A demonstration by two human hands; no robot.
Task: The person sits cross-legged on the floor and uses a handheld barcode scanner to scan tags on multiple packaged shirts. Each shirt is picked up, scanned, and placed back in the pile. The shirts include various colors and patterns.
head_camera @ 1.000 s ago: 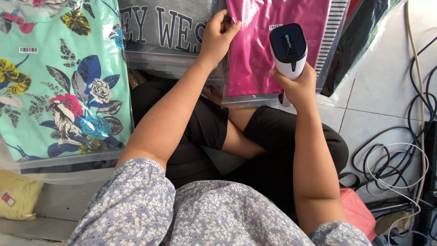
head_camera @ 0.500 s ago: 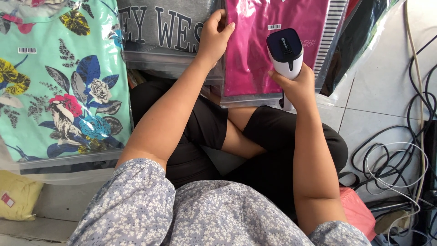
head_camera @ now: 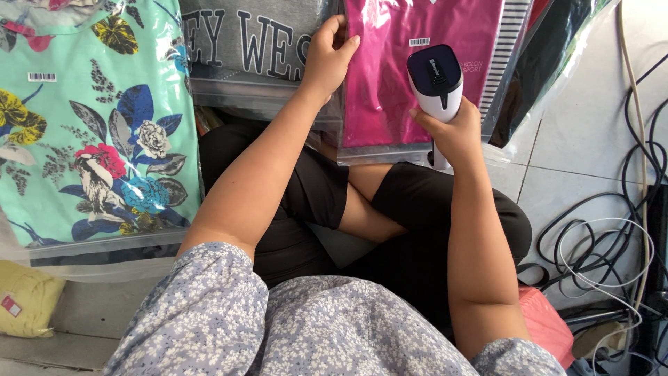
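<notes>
The handheld scanner (head_camera: 435, 82), clamped in the right hand (head_camera: 449, 129), is now raised closer to the barcode label (head_camera: 419, 42) on the bagged magenta garment (head_camera: 410, 69) at upper centre, whose left edge is gripped by the left hand (head_camera: 327, 56). Pale floor tiles (head_camera: 591, 125) and tangled cables (head_camera: 612, 237) are seen at right.

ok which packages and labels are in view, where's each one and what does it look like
Magenta garment bag: top centre, clear plastic, left hand on its edge.
White barcode label: small rectangle on it, above the scanner in the right hand.
Floral teal bag: left, with a barcode sticker.
Grey lettered bag: top.
</notes>
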